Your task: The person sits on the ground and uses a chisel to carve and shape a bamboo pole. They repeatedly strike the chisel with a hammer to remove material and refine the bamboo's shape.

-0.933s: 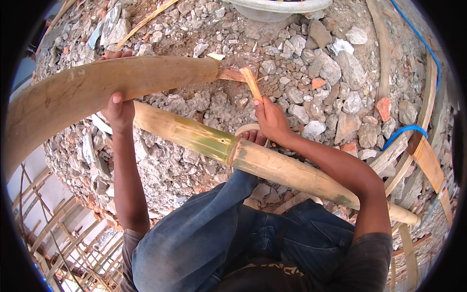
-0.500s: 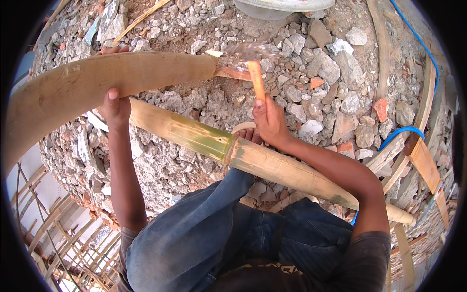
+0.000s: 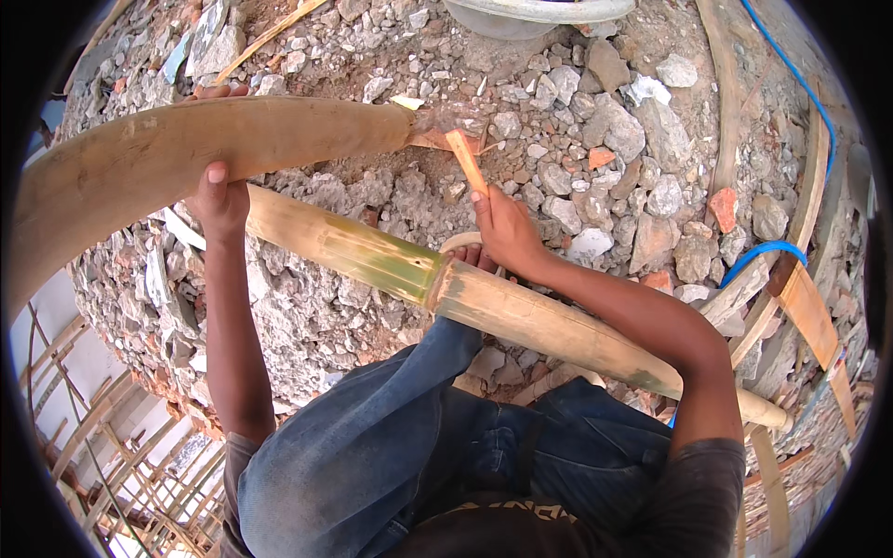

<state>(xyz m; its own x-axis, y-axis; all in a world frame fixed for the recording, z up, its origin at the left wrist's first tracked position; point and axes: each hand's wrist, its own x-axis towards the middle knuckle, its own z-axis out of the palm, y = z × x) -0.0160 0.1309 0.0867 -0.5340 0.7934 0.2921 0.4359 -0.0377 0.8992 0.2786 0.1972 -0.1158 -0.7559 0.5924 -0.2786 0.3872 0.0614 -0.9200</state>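
My left hand (image 3: 219,200) grips a thick, curved brown bamboo pole (image 3: 279,130) running from the left edge to the middle. My right hand (image 3: 502,232) holds a short, pale-orange wooden handle (image 3: 466,158) beside the pole's right end; whatever head it has is too blurred to make out. A reddish piece (image 3: 429,138) shows at that end. A second bamboo pole (image 3: 335,251), yellowish with a green band, lies diagonally below both hands, across my jean-clad leg (image 3: 437,349) and by my sandalled foot (image 3: 465,251).
Broken concrete and brick rubble (image 3: 642,158) surround me. A grey basin (image 3: 521,23) sits at the top. A blue hose (image 3: 781,46), planks (image 3: 805,298) and strips lie at the right. Lower left is a lattice of bamboo sticks (image 3: 84,418).
The wooden handle swung upright with blur at its top, then tilted back leftward with my right hand. My left hand and pole shifted slightly up and left in view.
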